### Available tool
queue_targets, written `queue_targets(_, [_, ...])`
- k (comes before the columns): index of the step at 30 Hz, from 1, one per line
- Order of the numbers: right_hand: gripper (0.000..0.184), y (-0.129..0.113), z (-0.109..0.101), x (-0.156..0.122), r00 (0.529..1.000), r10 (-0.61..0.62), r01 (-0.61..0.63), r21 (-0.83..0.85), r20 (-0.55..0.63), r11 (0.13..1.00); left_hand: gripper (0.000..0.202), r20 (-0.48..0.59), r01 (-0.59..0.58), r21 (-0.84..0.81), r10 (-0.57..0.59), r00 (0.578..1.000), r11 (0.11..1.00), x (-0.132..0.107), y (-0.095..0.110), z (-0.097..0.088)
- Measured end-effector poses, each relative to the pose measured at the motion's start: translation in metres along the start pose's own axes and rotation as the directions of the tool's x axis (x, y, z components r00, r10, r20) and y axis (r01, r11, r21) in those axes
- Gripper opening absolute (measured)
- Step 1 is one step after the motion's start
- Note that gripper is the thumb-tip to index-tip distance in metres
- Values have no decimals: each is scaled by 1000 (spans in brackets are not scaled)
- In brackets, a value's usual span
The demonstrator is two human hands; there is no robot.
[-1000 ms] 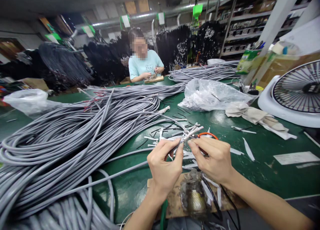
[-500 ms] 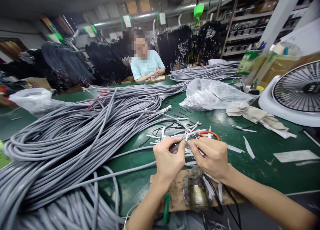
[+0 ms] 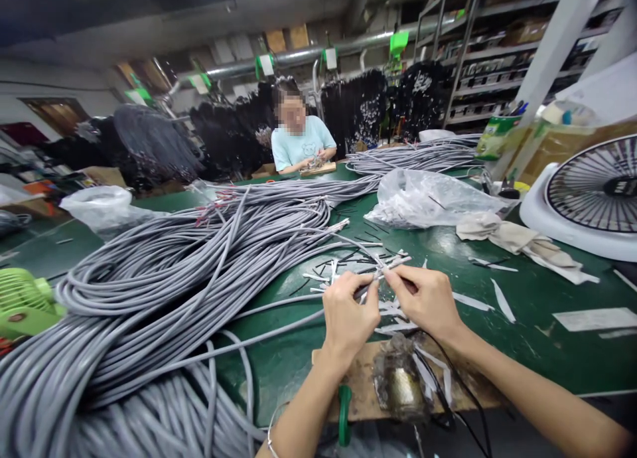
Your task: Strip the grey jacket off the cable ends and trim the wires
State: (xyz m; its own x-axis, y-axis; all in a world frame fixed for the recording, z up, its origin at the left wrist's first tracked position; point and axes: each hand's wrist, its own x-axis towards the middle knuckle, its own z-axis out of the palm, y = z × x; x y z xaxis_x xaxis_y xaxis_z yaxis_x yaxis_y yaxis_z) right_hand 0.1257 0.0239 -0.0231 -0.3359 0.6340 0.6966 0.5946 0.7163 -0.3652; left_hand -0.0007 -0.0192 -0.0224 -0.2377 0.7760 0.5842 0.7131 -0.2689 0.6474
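While the left hand (image 3: 348, 318) pinches a grey cable (image 3: 279, 314) near its stripped end and the right hand's fingertips (image 3: 393, 275) close on thin strands (image 3: 383, 270), the end is raised above the green workbench (image 3: 283, 372), clear of the coiled cable pile (image 3: 149, 272).

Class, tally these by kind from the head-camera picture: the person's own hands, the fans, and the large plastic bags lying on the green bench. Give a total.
Hands: 2 (left hand, right hand)
Fans: 2 (white fan, green fan)
Large plastic bags: 2 (clear bag, white bag)
Total: 6
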Motion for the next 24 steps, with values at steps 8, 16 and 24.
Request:
queue_targets(8, [16,3,5,-9,973,-214,221,78,-85,972,11,-10,11,-2,-11,1000,1000,-1,0,2])
queue_targets(16, [25,3,-3,6,999,-14,9,105,41,994,21,321,253,-308,-150,935,917,12,-12,-3])
queue_targets(24, [30,14,-17,9,975,219,-192,366,-33,911,20,284,252,-383,-146,948,889,14,-10,-6])
